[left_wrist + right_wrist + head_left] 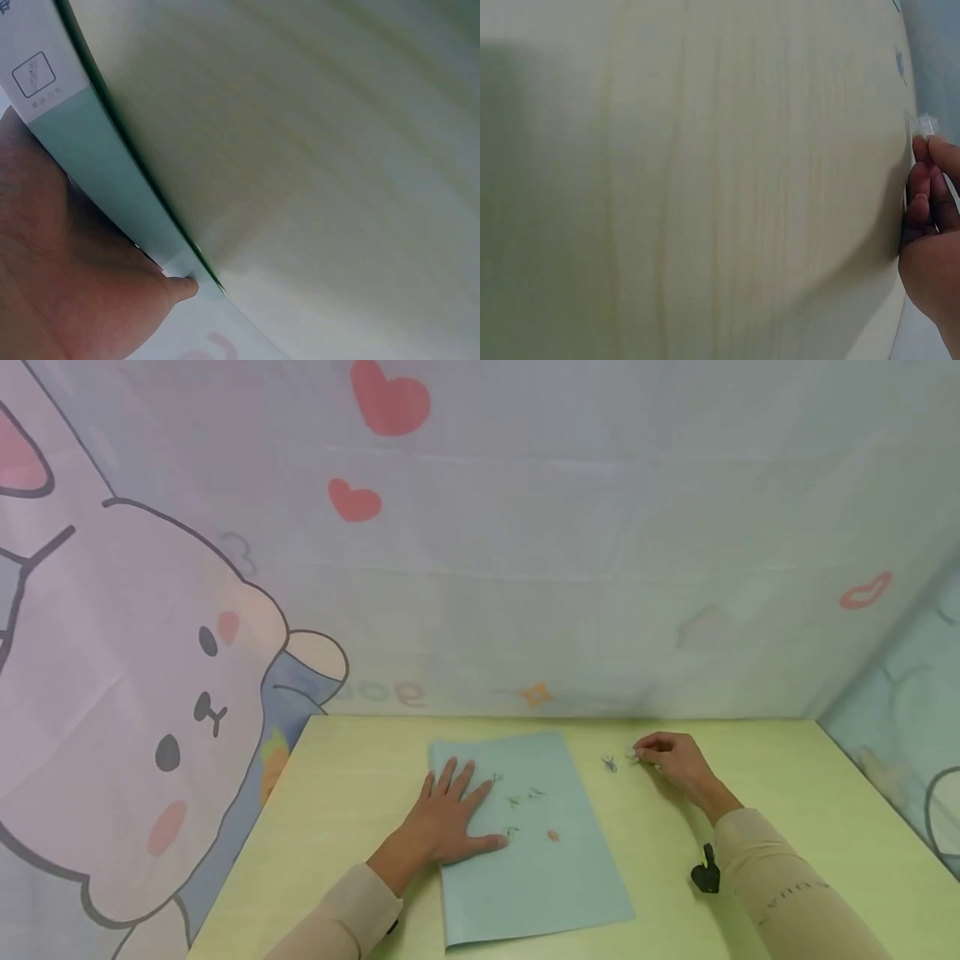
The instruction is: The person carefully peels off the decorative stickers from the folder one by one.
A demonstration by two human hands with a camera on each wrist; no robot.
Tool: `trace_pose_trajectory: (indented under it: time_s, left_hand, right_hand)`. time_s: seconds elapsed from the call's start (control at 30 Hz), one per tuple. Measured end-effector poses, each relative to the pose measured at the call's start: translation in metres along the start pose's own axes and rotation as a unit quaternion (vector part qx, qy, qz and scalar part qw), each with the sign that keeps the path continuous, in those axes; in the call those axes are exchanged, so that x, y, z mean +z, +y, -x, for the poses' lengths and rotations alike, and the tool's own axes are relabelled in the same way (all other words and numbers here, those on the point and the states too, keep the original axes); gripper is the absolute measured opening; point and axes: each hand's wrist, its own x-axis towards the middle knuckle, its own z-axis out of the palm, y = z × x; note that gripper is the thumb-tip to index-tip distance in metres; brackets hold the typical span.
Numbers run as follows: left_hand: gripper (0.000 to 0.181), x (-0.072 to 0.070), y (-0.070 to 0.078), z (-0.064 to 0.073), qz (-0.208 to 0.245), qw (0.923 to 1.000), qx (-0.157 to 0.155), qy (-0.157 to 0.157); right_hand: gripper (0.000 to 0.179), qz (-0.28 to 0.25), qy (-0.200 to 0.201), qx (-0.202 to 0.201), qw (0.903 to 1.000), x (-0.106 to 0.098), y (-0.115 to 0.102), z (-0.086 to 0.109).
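A pale blue-green book (525, 893) lies on the table. My left hand (450, 818) rests palm down on its left part, fingers spread. Small green sprig shapes (513, 801) and an orange one (552, 836) show on the cover near the fingers. The left wrist view shows the book's printed edge (112, 157) beside the hand. To the right of the book, my right hand (678, 764) pinches a small clear piece, like plastic film (928, 124), between thumb and fingertips at the table. Just left of those fingertips lies a small dark blue shape (609, 764).
The yellowish wood-grain table (337, 785) ends at a hanging cloth backdrop (525, 610) printed with hearts and a rabbit. Another cloth (915, 710) hangs along the right side. A small black object (706, 870) is beside the right sleeve.
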Motion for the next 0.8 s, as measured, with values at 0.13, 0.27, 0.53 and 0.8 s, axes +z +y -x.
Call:
trace_pose_trajectory:
  time_s: [0.13, 0.27, 0.53, 0.8]
  left_hand:
    - [0.096, 0.0, 0.0, 0.0, 0.004, 1.0, -0.002, -0.001]
    - [0.097, -0.001, -0.001, 0.002, 0.008, 1.0, -0.001, -0.003]
    - [0.097, -0.003, -0.006, 0.005, -0.002, 1.0, -0.006, -0.005]
    - [0.096, -0.006, -0.005, 0.008, 0.01, 0.9999, -0.003, -0.006]
  right_hand:
    - [0.026, 0.002, -0.002, -0.012, 0.9999, -0.002, 0.002, -0.001]
    - [0.026, 0.004, -0.002, -0.013, 0.9999, 0.001, 0.0, 0.0]
    - [0.027, 0.003, 0.006, -0.016, 0.9999, 0.008, -0.003, -0.004]
    - [0.027, 0.008, 0.006, -0.011, 0.9999, 0.012, -0.005, -0.004]
